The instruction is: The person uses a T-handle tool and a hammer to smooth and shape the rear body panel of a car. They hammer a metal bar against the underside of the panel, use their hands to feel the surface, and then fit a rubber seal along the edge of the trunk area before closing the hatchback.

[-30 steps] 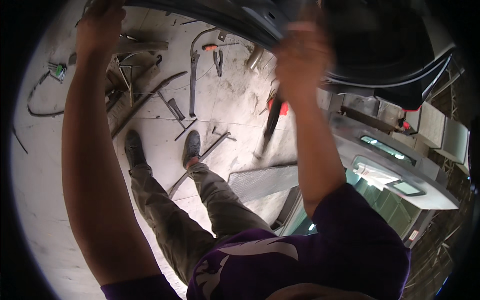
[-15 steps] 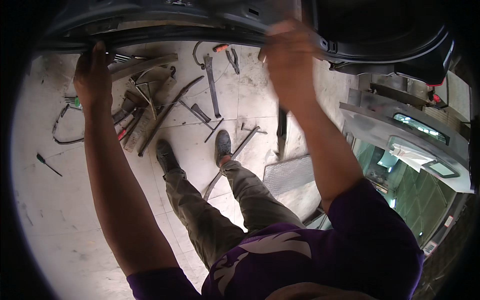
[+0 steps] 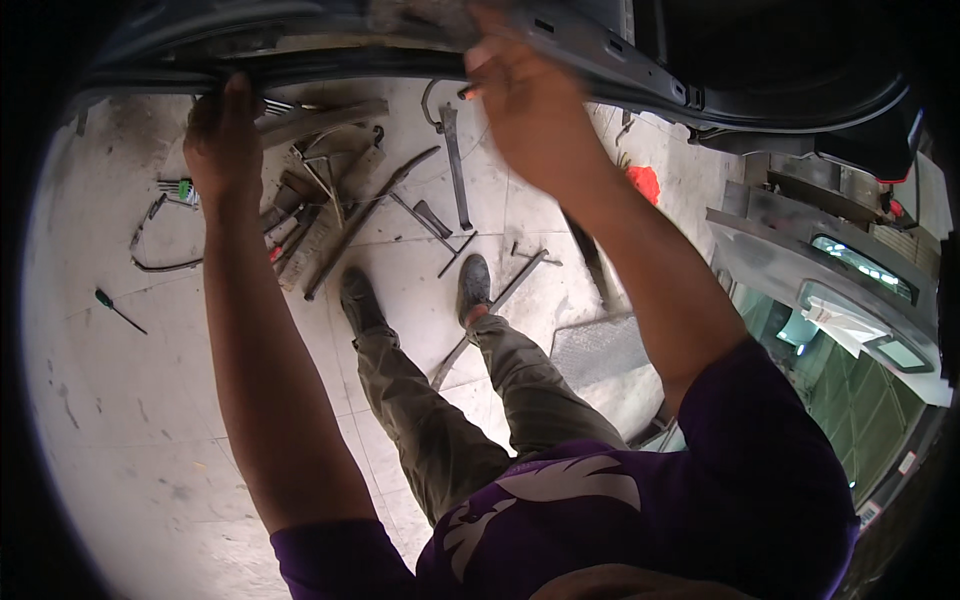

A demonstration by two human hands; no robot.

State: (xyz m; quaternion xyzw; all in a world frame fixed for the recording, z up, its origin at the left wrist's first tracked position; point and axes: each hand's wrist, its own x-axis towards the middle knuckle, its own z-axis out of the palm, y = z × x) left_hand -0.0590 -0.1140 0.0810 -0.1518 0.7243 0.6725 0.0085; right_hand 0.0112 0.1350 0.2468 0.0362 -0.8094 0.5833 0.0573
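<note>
The left hand has its fingers curled tight on the edge of a dark car panel held up high. The right hand grips the same edge further along — blurry, but its fingers look closed on it. The panel is up off the floor — not set down yet. Tools lie scattered below by the shoes.

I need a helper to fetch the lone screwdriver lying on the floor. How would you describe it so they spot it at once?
Start from the pale concrete floor and the heap of metal bars and tools beyond the left hand. Look well left of that heap, on bare floor: the screwdriver lies alone, thin dark shaft, green handle. Nothing else touches it, unlike the piled tools.
</note>
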